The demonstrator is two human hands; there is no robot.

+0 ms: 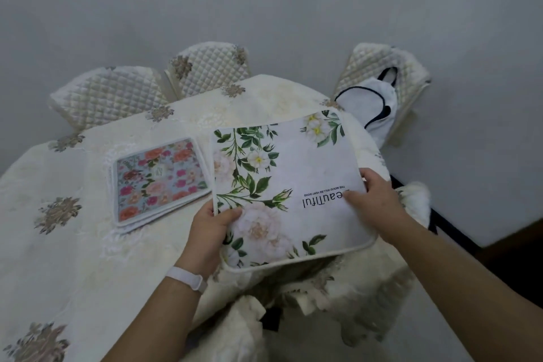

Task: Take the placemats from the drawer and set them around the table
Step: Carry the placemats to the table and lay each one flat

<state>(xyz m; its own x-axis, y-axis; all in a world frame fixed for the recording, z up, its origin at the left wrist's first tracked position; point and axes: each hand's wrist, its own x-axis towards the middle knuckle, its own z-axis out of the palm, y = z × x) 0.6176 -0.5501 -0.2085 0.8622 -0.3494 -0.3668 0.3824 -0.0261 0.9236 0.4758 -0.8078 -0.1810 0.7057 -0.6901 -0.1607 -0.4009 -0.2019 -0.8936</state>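
Observation:
A white placemat (pixel 296 173) printed with green leaves, pale flowers and the word "Beautiful" hangs just above the right side of the table. My left hand (pixel 210 231) grips its near left corner, thumb on top. My right hand (pixel 371 200) holds its right edge, thumb over the lettering. A stack of pink and orange flowered placemats (pixel 158 181) lies flat on the table to the left, close beside the held one. The table (pixel 73 244) wears a cream cloth with embroidered flowers.
Three chairs with quilted cream covers stand at the far side: chair (pixel 108 94), chair (pixel 208 66), and chair (pixel 385 67) with a white bag (pixel 367 103) trimmed in dark blue hung over it. A furry cream chair seat (pixel 414 200) sits at right. Grey walls lie behind.

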